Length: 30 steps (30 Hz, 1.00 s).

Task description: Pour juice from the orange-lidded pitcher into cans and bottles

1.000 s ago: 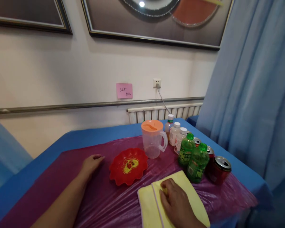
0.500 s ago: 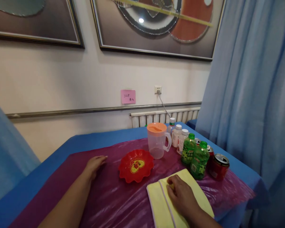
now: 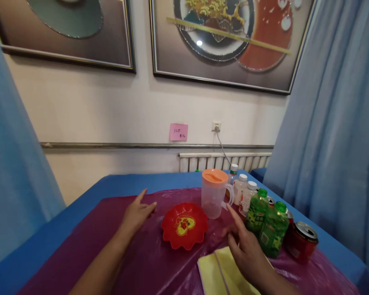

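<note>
My left hand [image 3: 137, 212] is raised over the purple plastic sheet, left of the red plate, with fingers apart and nothing in them. The red plate [image 3: 172, 233] has a wavy rim and a yellow heart print. Behind it, to the right, stands a clear pitcher [image 3: 211, 200] with an orange lid and a handle on its right. My right hand [image 3: 244, 246] hovers above a folded yellow towel [image 3: 217, 272], index finger stretched toward the pitcher's handle. Whether that fingertip touches the handle I cannot tell. This hand holds nothing.
To the right stand two green bottles [image 3: 274, 233], white-capped bottles [image 3: 246, 198] and red cans [image 3: 301, 241]. The purple plastic sheet [image 3: 153, 254] covers much of the blue tablecloth [image 3: 123, 184]. Blue curtains [image 3: 332, 123] hang at both sides; a radiator [image 3: 190, 163] is on the wall behind.
My right hand has lifted off the yellow towel and reached forward toward the pitcher, its index finger now extended. My left hand's fingers have spread. The view has shifted left and up.
</note>
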{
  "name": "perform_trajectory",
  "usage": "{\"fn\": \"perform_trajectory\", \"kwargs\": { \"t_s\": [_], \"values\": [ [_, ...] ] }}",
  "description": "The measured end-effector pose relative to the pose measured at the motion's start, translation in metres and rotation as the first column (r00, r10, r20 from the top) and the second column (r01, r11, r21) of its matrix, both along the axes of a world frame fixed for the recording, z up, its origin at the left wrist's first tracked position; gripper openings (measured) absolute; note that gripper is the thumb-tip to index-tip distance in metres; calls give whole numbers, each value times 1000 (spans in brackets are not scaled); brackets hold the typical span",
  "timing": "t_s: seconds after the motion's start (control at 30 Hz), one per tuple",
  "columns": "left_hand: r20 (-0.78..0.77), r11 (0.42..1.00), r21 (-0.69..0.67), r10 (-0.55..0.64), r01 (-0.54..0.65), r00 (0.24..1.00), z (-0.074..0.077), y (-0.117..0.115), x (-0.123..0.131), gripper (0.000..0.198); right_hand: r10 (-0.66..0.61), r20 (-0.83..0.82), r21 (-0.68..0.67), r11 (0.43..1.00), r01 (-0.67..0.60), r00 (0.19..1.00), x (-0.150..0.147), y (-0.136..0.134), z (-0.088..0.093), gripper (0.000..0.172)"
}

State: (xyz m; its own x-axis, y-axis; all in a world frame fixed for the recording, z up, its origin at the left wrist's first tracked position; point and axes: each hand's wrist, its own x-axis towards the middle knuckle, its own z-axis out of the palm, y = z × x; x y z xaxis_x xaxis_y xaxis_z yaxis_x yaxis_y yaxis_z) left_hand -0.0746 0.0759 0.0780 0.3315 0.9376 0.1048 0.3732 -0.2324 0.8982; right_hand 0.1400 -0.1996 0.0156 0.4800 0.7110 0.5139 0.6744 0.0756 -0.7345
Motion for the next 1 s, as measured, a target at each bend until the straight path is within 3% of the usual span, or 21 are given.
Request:
{"fn": "perform_trajectory", "kwargs": {
  "t_s": [0.03,0.1,0.2,0.3,0.37,0.4,0.43,0.47,0.53,0.6,0.63,0.8,1.0],
  "values": [
    [-11,994,100,-45,46,999,11,-14,2,91,13,24,97,995,-16,1000,-4,10,17,75],
    [3,952,306,-28,26,1000,34,-43,5,93,18,88,299,953,-44,996,-13,32,47,77],
    [110,833,541,64,-114,992,58,-78,6,88,-2,166,568,817,-94,986,-26,63,80,81],
    [282,594,748,119,-296,952,60,-89,4,86,7,158,688,717,-115,987,-35,83,94,82],
    [322,443,836,79,-323,943,53,-80,4,89,11,129,703,705,-99,992,-37,93,94,83],
    [312,416,854,73,-313,947,49,-72,4,90,6,116,699,710,-86,993,-36,99,93,83],
    [284,441,848,92,-294,955,45,-62,5,90,-5,102,685,725,-67,995,-35,104,91,84],
    [236,514,816,123,-265,964,42,-52,6,89,-20,85,659,751,-41,996,-33,111,88,84],
    [107,714,671,174,-200,979,34,-33,8,87,-69,38,580,814,35,997,-27,124,79,84],
    [26,829,531,190,-175,981,27,-19,10,90,-119,-9,500,859,108,993,-20,136,70,83],
    [28,839,509,206,-192,978,24,-15,10,91,-131,-24,469,874,127,991,-17,140,66,82],
    [101,776,569,263,-273,959,8,-12,9,92,-95,-47,434,895,106,994,-12,147,53,80],
    [86,781,562,273,-273,958,-8,-2,7,90,-40,-46,393,918,55,998,-20,149,47,85]
  ]
}}
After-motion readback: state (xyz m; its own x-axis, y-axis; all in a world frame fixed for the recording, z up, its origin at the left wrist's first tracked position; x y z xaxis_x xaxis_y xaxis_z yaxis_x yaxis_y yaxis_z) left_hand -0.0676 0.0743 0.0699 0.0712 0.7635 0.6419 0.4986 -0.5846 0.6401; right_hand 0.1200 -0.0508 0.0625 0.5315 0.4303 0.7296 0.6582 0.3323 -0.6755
